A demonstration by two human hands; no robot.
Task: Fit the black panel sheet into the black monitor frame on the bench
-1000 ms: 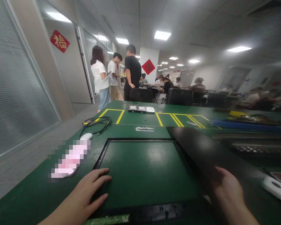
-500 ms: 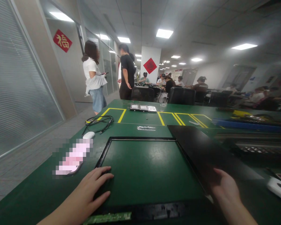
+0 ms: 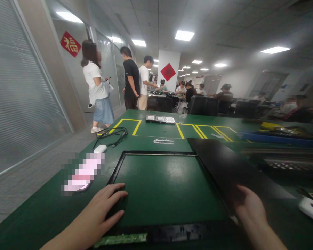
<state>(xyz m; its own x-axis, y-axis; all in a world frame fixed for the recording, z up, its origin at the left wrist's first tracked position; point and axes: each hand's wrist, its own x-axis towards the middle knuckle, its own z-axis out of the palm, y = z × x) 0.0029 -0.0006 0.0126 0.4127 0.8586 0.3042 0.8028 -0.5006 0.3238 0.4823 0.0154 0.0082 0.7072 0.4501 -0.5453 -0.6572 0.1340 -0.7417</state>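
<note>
A thin black rectangular frame (image 3: 161, 153) lies on the green table, which shows through its middle. Its wider near bar carries a strip of green circuit board (image 3: 122, 239) at the left. My left hand (image 3: 104, 205) rests over the frame's left side, fingers spread and stretched inward. At the opposite side is my right hand (image 3: 251, 208), turned on edge beside the frame's near right corner, its thumb raised; the other fingers are mostly lost in shadow, so its grip is unclear. A dark flat panel (image 3: 221, 163) lies along the frame's right side.
A coiled black cable (image 3: 112, 133), a white mouse-shaped object (image 3: 100, 149) and a blurred pink item (image 3: 86, 173) lie to the left. Hard drives (image 3: 160, 119) stand at the back. A blue tray (image 3: 276, 138) and a white device (image 3: 311, 210) are on the right. People stand beyond the table.
Both hands and the frame keep their places, with only a slight shift of the view. In the background, the standing people have moved left, and one in white now shows fully.
</note>
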